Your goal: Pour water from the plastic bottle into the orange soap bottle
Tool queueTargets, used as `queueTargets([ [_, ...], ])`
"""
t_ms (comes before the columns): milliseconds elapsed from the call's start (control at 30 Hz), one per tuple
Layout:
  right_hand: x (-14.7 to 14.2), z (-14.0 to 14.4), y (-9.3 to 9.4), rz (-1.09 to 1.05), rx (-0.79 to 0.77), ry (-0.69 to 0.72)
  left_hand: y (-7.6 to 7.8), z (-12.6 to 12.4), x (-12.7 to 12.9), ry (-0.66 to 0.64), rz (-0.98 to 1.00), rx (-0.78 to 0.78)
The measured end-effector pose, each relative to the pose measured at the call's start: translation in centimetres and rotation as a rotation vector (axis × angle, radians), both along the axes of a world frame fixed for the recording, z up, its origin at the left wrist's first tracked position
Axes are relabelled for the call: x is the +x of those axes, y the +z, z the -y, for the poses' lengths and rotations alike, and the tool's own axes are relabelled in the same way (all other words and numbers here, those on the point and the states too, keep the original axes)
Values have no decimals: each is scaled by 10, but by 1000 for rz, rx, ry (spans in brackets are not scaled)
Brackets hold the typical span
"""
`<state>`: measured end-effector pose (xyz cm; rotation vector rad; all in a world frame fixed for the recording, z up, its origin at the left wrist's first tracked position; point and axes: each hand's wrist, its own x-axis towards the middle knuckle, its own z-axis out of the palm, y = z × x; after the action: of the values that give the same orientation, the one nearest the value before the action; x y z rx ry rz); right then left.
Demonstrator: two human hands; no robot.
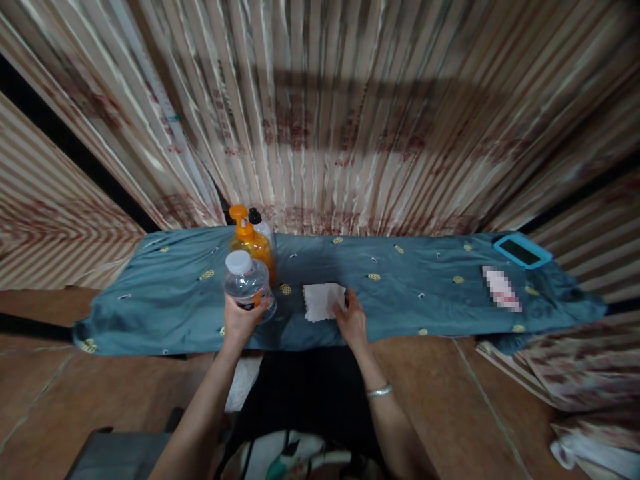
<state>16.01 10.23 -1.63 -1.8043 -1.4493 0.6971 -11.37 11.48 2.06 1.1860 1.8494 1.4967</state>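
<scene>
My left hand [243,320] is wrapped round a clear plastic bottle [250,279] with a white cap, upright at the left part of the cloth-covered table. Right behind it stand an orange pump bottle [257,252] and a pale bottle with a black top [262,225], partly hidden. To the right, my right hand [351,320] pinches the right edge of a small white cloth or paper piece [320,302] with ragged edges, which lies on the table. I cannot tell whether it is cloth or paper.
A blue-green patterned cloth [400,303] covers the narrow table. At its right end lie a blue-framed tablet-like device [523,251] and a pixelated pale item [501,289]. Striped curtains [320,133] hang close behind. A grey stool [120,453] stands at lower left.
</scene>
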Motion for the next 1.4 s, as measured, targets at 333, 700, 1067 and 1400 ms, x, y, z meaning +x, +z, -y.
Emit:
queueTargets([
  [333, 12, -6, 26, 383, 123, 16, -1, -1, 2, -22, 70, 8],
  [700, -43, -6, 17, 634, -75, 406, 2, -2, 1, -28, 72, 32],
  [1067, -43, -2, 39, 547, -98, 316, 2, 1, 4, -100, 78, 49],
  [1400, -125, -29, 200, 518, 385, 595, 8, -2, 4, -111, 46, 23],
])
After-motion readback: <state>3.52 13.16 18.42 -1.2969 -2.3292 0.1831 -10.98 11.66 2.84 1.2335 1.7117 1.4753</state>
